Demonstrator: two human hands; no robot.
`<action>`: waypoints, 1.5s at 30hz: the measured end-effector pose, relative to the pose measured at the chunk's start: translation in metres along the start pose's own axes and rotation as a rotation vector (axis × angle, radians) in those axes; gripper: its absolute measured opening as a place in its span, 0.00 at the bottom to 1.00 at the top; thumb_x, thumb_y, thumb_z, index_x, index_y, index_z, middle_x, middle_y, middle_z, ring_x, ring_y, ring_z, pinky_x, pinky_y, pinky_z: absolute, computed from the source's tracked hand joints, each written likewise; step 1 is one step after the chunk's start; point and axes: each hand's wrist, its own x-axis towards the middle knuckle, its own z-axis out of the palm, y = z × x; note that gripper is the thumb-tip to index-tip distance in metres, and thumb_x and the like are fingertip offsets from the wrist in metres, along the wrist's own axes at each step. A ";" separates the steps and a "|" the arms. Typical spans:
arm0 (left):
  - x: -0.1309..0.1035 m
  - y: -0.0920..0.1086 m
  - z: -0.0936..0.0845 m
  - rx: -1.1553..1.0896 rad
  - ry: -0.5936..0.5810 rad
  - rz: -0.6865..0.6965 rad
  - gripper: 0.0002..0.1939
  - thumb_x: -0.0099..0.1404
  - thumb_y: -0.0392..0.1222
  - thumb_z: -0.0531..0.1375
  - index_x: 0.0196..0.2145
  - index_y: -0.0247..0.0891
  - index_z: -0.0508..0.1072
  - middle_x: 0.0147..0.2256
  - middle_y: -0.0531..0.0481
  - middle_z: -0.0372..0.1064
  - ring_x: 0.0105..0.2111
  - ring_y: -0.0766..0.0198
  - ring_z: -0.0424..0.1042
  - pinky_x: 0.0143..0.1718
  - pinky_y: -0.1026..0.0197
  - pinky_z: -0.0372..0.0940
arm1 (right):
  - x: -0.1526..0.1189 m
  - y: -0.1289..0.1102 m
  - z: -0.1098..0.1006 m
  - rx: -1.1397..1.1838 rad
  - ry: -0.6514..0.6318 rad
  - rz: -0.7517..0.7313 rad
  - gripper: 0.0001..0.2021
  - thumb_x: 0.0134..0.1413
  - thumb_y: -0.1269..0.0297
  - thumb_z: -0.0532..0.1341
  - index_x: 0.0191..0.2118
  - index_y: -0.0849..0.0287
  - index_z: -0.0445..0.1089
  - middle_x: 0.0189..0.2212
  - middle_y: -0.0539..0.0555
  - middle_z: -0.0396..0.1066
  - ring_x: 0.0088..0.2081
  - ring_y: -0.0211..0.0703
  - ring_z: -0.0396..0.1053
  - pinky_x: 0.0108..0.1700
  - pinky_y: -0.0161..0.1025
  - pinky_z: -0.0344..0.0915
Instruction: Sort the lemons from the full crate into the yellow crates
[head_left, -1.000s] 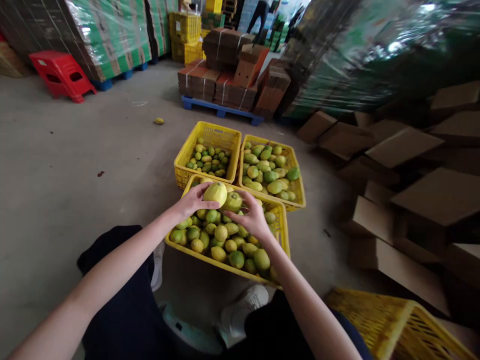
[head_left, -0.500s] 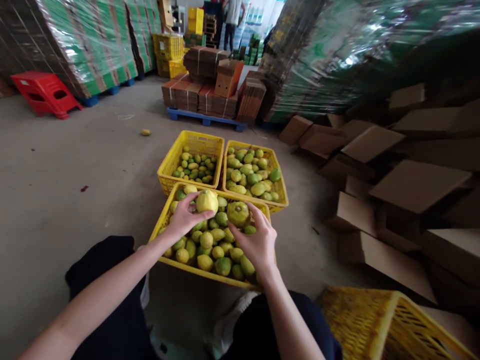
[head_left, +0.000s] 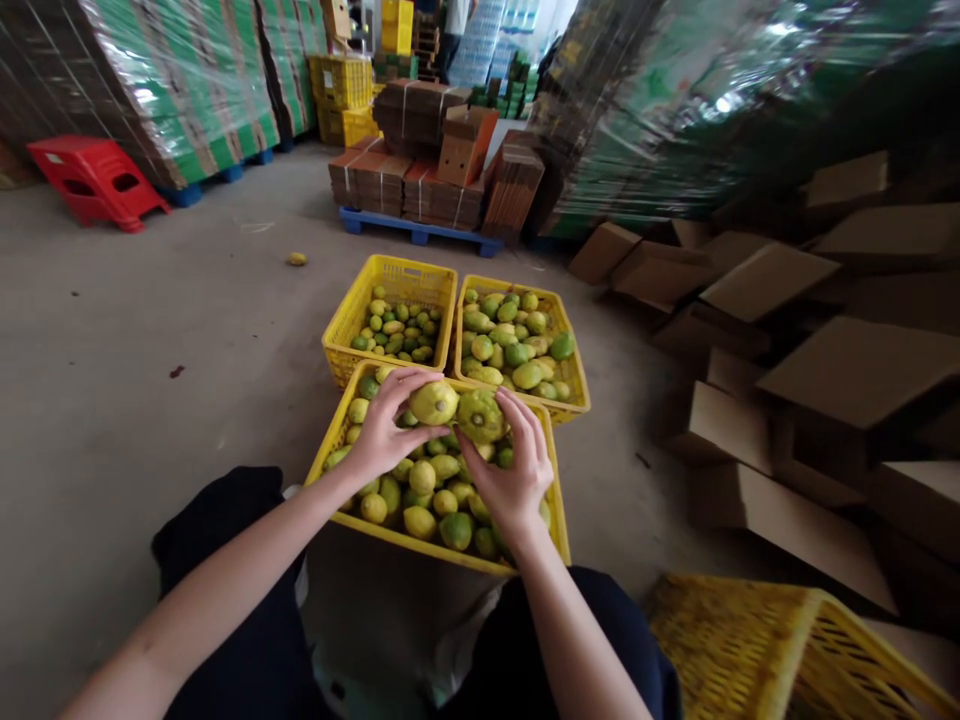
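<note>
Above the near yellow crate (head_left: 418, 546), my left hand (head_left: 390, 430) grips a pale yellow lemon (head_left: 435, 403) between thumb and fingers. Right beside it, my right hand (head_left: 519, 478) has its thumb and fingers round a greener, lumpy lemon (head_left: 481, 417). The two fruits are side by side, very close; whether they touch is hard to tell. Below them the crate is full of green and yellow lemons (head_left: 422, 477), partly hidden by my hands. Behind it stand a left crate (head_left: 341, 358) with smaller fruit and a right crate (head_left: 582, 392) with larger fruit.
Cardboard boxes (head_left: 855, 370) lie heaped on the right. Another yellow crate (head_left: 720, 640) is at lower right. Flattened cartons (head_left: 442, 200) sit on a blue pallet (head_left: 420, 232) ahead. A red stool (head_left: 97, 185) and one loose lemon (head_left: 297, 259) are on the floor at left.
My left hand has turned its lemon and brought it right, closer to the greener one. My right hand keeps its hold. The view has shifted slightly.
</note>
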 end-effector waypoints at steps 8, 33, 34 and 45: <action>0.009 -0.001 -0.008 -0.282 0.012 -0.593 0.29 0.49 0.53 0.75 0.47 0.40 0.77 0.47 0.44 0.73 0.48 0.55 0.73 0.43 0.59 0.72 | 0.005 0.000 0.002 0.518 -0.232 0.592 0.28 0.45 0.60 0.72 0.53 0.51 0.68 0.51 0.56 0.75 0.50 0.54 0.75 0.50 0.52 0.75; 0.001 -0.002 -0.011 0.189 -0.011 -0.048 0.25 0.58 0.52 0.70 0.50 0.43 0.69 0.51 0.43 0.70 0.51 0.54 0.70 0.52 0.53 0.67 | 0.001 -0.002 0.014 0.255 -0.087 0.421 0.25 0.49 0.61 0.69 0.52 0.52 0.60 0.52 0.59 0.71 0.55 0.52 0.70 0.53 0.53 0.69; 0.001 -0.001 -0.012 0.224 -0.042 0.003 0.23 0.59 0.50 0.69 0.50 0.43 0.69 0.50 0.43 0.71 0.52 0.53 0.70 0.54 0.51 0.66 | 0.001 -0.004 0.015 0.299 -0.068 0.440 0.26 0.49 0.62 0.70 0.52 0.52 0.60 0.52 0.59 0.71 0.55 0.52 0.70 0.53 0.52 0.69; 0.003 0.005 -0.014 -0.237 -0.034 -0.369 0.27 0.56 0.49 0.70 0.53 0.43 0.73 0.54 0.44 0.67 0.50 0.55 0.73 0.48 0.56 0.72 | 0.012 0.005 0.011 0.803 -0.033 0.772 0.26 0.37 0.58 0.75 0.45 0.52 0.67 0.44 0.51 0.75 0.42 0.46 0.76 0.45 0.45 0.74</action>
